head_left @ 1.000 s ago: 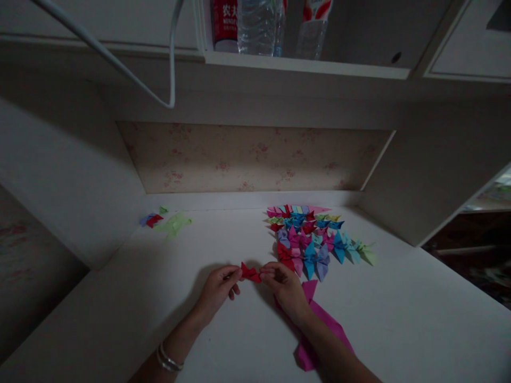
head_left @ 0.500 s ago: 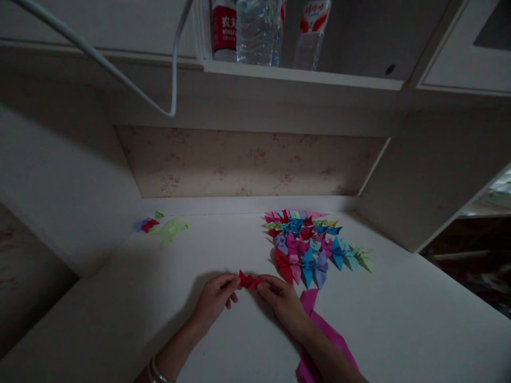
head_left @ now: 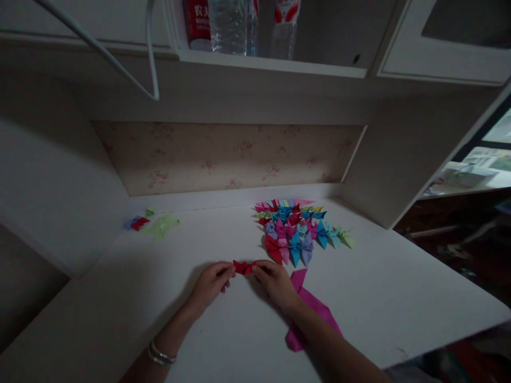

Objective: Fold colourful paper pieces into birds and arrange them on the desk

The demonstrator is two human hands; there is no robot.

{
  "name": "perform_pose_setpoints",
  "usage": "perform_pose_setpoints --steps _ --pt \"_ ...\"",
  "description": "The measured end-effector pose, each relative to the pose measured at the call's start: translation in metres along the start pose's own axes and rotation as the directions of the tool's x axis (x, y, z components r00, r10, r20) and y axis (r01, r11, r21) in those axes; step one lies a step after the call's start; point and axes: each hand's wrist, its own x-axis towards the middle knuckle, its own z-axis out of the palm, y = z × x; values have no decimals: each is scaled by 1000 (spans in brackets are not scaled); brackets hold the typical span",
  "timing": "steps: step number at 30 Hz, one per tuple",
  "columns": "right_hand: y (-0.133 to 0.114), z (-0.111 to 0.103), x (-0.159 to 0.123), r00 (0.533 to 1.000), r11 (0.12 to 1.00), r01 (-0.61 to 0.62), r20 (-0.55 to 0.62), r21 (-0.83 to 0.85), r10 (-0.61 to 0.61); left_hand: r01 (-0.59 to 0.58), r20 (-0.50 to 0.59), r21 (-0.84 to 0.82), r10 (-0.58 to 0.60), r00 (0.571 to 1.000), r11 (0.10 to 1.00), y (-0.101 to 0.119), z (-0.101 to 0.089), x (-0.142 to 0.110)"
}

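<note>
A small red folded-paper figure (head_left: 244,267) is stretched between my two hands, just above the white desk. My left hand (head_left: 211,283) pinches its left end between thumb and forefinger. The right end is pinched the same way by my right hand (head_left: 276,282). Beneath my right forearm lies a larger magenta folded-paper piece (head_left: 319,308), partly hidden by the arm. Beyond my right hand, rows of small colourful paper cranes (head_left: 295,247) sit close together.
At the far left of the desk (head_left: 159,330) lie a pale green folded paper (head_left: 162,226) and a few small coloured pieces. A cabinet shelf (head_left: 271,64) overhead holds several plastic bottles (head_left: 227,26). A white cable (head_left: 151,58) hangs at the upper left.
The view has shifted, so the whole scene sits a little further left and higher. Both hands keep their pinch on the red paper figure, which looks slightly straighter.
</note>
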Motion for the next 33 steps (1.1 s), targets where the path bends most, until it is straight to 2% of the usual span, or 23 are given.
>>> perform_pose_setpoints --steps 6,12,18,33 --pt "9 -3 2 994 997 68 -87 28 -65 16 -10 25 -16 1000 1000 -1 1 1" --pt "12 -5 3 988 993 70 -142 91 -57 32 25 33 -33 999 999 2 1 0" --pt "13 -5 4 991 997 30 -132 77 -20 30 53 44 -32 998 999 -7 0 4" --pt "8 -5 4 987 994 106 -126 20 -102 39 72 61 -43 996 997 -5 -1 3"
